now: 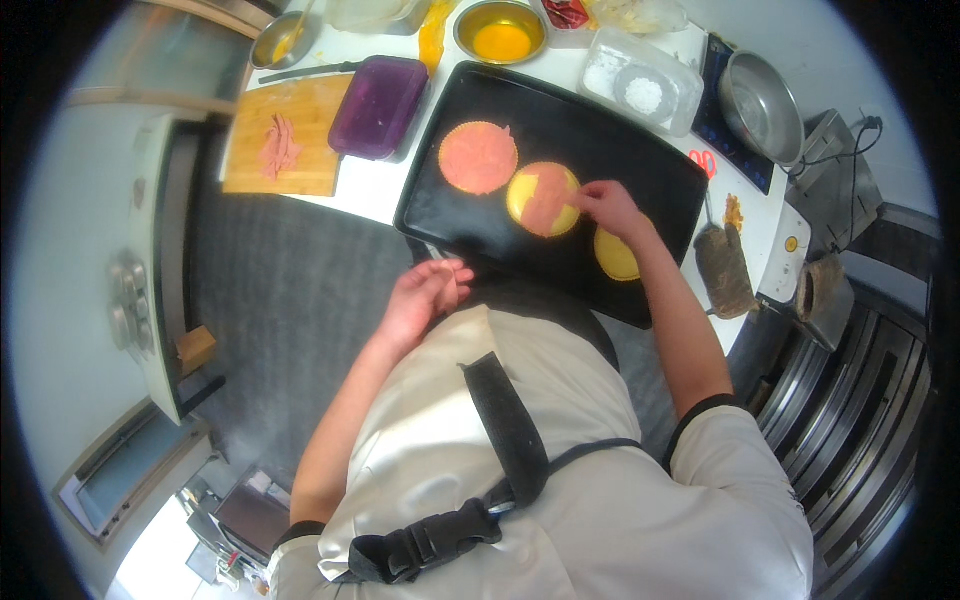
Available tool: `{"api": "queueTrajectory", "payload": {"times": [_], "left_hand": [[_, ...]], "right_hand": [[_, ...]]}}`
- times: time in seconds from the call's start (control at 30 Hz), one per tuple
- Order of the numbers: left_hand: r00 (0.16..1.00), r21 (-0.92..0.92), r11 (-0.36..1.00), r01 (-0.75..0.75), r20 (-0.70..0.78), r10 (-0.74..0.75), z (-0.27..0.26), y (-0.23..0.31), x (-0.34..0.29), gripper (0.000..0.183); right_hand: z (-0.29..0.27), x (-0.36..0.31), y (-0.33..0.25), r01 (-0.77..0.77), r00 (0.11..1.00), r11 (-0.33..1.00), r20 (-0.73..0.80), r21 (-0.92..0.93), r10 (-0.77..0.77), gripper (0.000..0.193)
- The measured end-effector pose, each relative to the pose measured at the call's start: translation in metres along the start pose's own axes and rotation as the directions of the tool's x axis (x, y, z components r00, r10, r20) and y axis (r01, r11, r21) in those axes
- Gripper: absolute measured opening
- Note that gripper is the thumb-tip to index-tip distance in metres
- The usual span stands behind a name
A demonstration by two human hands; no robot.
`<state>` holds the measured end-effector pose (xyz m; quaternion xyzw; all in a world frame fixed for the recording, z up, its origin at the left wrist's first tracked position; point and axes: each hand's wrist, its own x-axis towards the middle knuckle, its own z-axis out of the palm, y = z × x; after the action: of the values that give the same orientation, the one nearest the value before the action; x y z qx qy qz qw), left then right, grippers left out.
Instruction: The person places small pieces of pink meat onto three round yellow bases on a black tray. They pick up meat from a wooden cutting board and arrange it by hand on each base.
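Note:
A black baking tray [470,215] lies across the table in front of me, bearing three yellow dough rounds with crimped edges. Pink ham slices [478,158] cover most of the left round. On the middle dough round [520,212], a ham slice [546,198] lies over part of the yellow, and my right hand [608,207] pinches at its right side. The right dough round [615,255] shows yellow and is partly hidden by my right forearm. Just off the tray's near edge is my left hand [433,290], fingers curled together; what they hold, if anything, is unclear.
Left of the tray stand a purple container [378,105] and a wooden board [305,100] with ham strips and a knife behind it. A metal bowl of yellow liquid [500,40], a clear tub of white powder [650,85], a steel pan [760,105] and brown-stained scrapers [725,270] surround it.

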<state>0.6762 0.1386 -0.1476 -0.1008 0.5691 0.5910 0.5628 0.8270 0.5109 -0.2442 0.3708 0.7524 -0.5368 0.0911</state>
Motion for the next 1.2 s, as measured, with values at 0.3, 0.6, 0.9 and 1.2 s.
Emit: {"api": "queueTrajectory", "payload": {"times": [0.3, 0.6, 0.9, 1.2], "left_hand": [[1.0, 0.044, 0.999, -0.021, -0.001, 0.021, 0.006, 0.001, -0.004, 0.017], [1.0, 0.025, 0.999, -0.021, -0.005, 0.021, 0.002, -0.002, -0.009, 0.015], [0.999, -0.026, 1.0, -0.011, -0.037, 0.01, -0.002, -0.005, -0.01, 0.015], [0.999, -0.02, 1.0, -0.014, -0.041, 0.013, -0.004, -0.008, -0.008, 0.016]], "right_hand": [[-0.021, 0.033, -0.008, 0.036, 0.999, 0.918, -0.011, -0.394, -0.044, 0.025], [-0.02, 0.057, -0.007, 0.135, 0.99, 0.926, 0.009, -0.352, -0.141, 0.03], [-0.021, 0.062, -0.007, 0.089, 0.989, 0.993, 0.113, 0.072, -0.097, 0.028], [-0.019, 0.067, 0.006, 0.015, 0.996, 0.993, 0.088, 0.119, -0.026, 0.022]]}}
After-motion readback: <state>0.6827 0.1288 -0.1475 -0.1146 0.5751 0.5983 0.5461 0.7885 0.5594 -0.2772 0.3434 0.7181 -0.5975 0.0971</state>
